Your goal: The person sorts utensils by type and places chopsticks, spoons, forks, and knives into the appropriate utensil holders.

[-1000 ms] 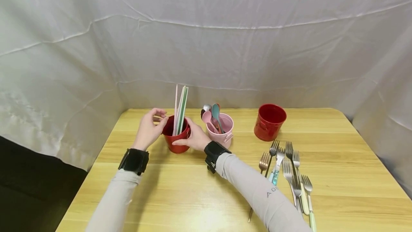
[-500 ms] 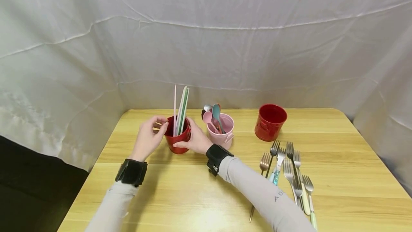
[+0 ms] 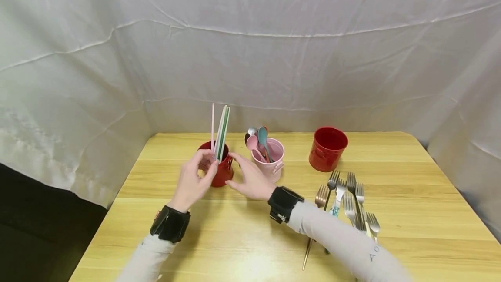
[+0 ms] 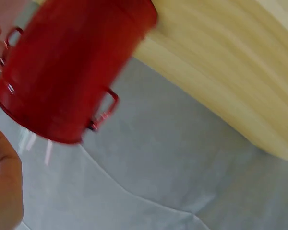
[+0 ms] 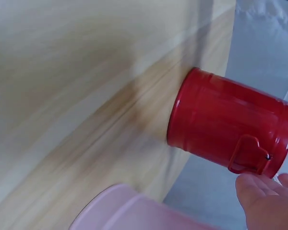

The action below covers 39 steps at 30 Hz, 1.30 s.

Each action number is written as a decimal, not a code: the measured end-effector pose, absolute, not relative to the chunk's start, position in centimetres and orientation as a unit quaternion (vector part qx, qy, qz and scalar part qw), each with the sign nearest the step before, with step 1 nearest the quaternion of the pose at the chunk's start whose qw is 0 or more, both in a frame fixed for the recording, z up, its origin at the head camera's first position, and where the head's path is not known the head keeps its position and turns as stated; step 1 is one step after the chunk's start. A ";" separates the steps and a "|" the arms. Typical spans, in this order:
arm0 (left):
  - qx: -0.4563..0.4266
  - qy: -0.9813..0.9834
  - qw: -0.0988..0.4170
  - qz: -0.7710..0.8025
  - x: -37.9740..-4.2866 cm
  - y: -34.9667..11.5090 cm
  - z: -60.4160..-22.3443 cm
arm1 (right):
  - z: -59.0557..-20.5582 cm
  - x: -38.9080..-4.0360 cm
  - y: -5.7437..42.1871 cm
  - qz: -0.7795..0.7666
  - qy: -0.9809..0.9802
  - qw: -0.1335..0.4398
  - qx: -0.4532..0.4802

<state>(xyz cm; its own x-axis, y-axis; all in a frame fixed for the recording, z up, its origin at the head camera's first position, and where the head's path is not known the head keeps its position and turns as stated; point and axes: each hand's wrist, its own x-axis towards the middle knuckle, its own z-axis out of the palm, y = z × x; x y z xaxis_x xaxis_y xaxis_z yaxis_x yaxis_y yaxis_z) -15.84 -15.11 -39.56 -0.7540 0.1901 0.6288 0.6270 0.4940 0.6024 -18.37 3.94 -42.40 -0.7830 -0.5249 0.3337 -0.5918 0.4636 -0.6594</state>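
One red bucket (image 3: 223,176) holding sticks (image 3: 221,129) is standing leftmost; one pink bucket (image 3: 264,169) and a second red bucket (image 3: 327,153) are standing rightward. Your left hand (image 3: 194,180) is hovering at the sticks, any pinch unclear; your right hand (image 3: 252,181) is holding thumb and fingers apart. Your left-wrist view is showing two handles (image 4: 116,99), your right-wrist view one.

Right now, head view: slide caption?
Left hand at sticks in a red bucket, right hand alongside; spoons in a pink bucket, second red bucket and forks farther right.
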 end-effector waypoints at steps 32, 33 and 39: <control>-0.374 -0.828 0.030 -0.417 -15.0 0.9 -43.4 | -43.6 -12.4 26.8 0.356 -0.917 0.050 0.173; -0.369 -0.833 0.024 -0.412 -15.2 1.4 -43.4 | -43.6 -12.1 27.4 0.355 -0.918 0.046 0.168; -0.326 -0.861 -0.002 -0.390 -16.2 4.2 -43.0 | -43.6 -11.0 30.9 0.324 -0.935 0.042 0.138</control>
<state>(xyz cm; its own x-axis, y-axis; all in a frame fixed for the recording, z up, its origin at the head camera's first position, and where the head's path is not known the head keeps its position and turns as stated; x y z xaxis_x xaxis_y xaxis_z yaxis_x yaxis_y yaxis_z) -16.24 4.19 -43.03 -0.7878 0.5629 0.2500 0.5595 0.4843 0.6726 -11.01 30.88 -43.64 -0.9586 -0.2300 0.1676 -0.2844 0.7526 -0.5939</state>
